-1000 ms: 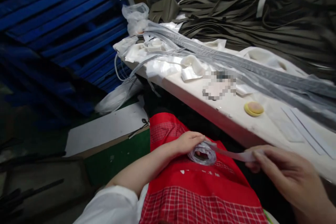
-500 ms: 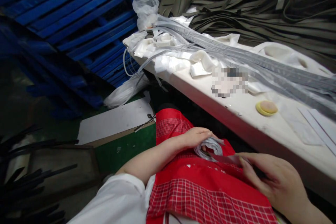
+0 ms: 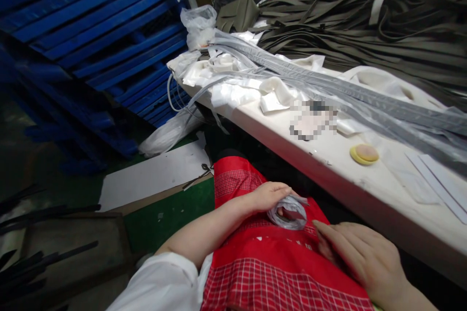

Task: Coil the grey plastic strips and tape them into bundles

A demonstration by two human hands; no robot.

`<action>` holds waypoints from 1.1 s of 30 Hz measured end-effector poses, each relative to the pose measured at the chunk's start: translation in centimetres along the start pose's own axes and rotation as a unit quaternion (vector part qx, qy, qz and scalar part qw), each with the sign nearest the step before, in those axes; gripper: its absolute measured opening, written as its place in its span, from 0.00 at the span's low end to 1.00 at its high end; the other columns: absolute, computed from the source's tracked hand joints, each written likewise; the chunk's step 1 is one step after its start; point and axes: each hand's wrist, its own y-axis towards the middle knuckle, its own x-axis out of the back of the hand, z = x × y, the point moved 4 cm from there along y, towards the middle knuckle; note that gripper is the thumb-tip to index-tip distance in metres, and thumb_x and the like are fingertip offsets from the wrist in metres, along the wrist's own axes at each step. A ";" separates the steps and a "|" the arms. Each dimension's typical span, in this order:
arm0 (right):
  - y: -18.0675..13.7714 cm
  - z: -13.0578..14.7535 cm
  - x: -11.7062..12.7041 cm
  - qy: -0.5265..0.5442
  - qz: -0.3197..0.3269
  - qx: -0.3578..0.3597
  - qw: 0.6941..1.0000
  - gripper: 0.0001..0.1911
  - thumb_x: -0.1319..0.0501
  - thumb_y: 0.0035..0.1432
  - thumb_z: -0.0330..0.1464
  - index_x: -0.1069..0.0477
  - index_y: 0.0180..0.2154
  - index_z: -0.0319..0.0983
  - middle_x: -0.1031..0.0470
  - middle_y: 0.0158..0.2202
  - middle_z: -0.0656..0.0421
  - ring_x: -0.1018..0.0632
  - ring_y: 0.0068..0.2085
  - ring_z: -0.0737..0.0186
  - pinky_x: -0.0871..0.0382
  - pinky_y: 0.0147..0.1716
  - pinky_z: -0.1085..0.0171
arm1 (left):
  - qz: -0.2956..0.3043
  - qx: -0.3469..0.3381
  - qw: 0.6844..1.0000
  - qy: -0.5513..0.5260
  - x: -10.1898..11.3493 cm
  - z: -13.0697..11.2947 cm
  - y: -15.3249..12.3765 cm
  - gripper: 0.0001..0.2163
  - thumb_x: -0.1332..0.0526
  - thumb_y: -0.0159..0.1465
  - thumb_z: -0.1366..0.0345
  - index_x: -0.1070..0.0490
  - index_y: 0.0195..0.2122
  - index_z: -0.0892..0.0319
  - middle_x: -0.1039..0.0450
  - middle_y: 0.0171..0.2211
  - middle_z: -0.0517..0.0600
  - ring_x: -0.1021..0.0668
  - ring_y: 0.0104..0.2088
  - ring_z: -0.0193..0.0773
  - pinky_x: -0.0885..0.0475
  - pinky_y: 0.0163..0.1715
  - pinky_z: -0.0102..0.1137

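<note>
My left hand [image 3: 268,197] rests on the lap, its fingers closed round a coil of grey, shiny flat strip [image 3: 297,222]. A short end of the strip sticks out at the coil's upper right. Some fingers are hidden behind and inside the coil. To the right of it, apart from the coil, is my right hand [image 3: 365,250], with its fingers stretched toward the left and nothing visible in them. Under both hands lies a red apron [image 3: 272,248] with a checked band.
Along the right runs a white table [image 3: 337,180] with long grey strips [image 3: 314,75], white cloth pieces and a yellow round object [image 3: 364,154]. Dark olive straps [image 3: 346,19] are heaped behind. Blue slatted pallets [image 3: 120,34] stand at left; a white board [image 3: 156,172] lies on the floor.
A dark grey strip stretched between the coil and my right hand earlier; it no longer shows. My right hand's fingers have straightened and lowered slightly. My left hand keeps the coil.
</note>
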 end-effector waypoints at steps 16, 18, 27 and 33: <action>1.5 1.8 -1.5 -0.078 -0.005 0.071 0.994 0.13 0.49 0.68 0.27 0.27 0.44 0.31 0.21 0.30 0.55 0.23 0.29 0.63 0.33 0.37 0.61 | -0.044 -0.022 0.993 0.107 0.1 -1.7 -0.7 0.23 0.47 0.64 0.50 0.23 0.42 0.65 0.21 0.40 0.55 0.22 0.40 0.42 0.29 0.43 0.32; 1.4 1.3 -1.9 -0.070 -0.010 0.048 0.996 0.13 0.48 0.68 0.29 0.26 0.43 0.32 0.21 0.30 0.55 0.23 0.30 0.63 0.33 0.37 0.61 | -0.047 -0.017 0.996 0.068 0.0 -1.8 -0.8 0.22 0.45 0.63 0.52 0.23 0.42 0.66 0.21 0.40 0.56 0.22 0.39 0.42 0.28 0.41 0.32; 2.2 -3.9 -4.2 0.116 -0.021 -0.222 0.968 0.11 0.43 0.64 0.35 0.23 0.34 0.41 0.24 0.30 0.57 0.25 0.32 0.61 0.34 0.34 0.63 | -0.064 -0.062 0.985 0.150 -1.4 -4.0 -1.8 0.14 0.42 0.61 0.59 0.22 0.31 0.64 0.24 0.28 0.49 0.26 0.29 0.34 0.34 0.30 0.25; 1.2 -6.5 -6.9 0.346 0.052 -0.399 0.847 0.27 0.48 0.62 0.51 0.27 0.22 0.38 0.27 0.24 0.57 0.28 0.28 0.61 0.35 0.30 0.62 | -0.116 -0.096 0.959 0.239 -2.0 -5.0 -2.9 0.12 0.38 0.60 0.59 0.24 0.27 0.62 0.27 0.25 0.47 0.28 0.27 0.32 0.36 0.28 0.25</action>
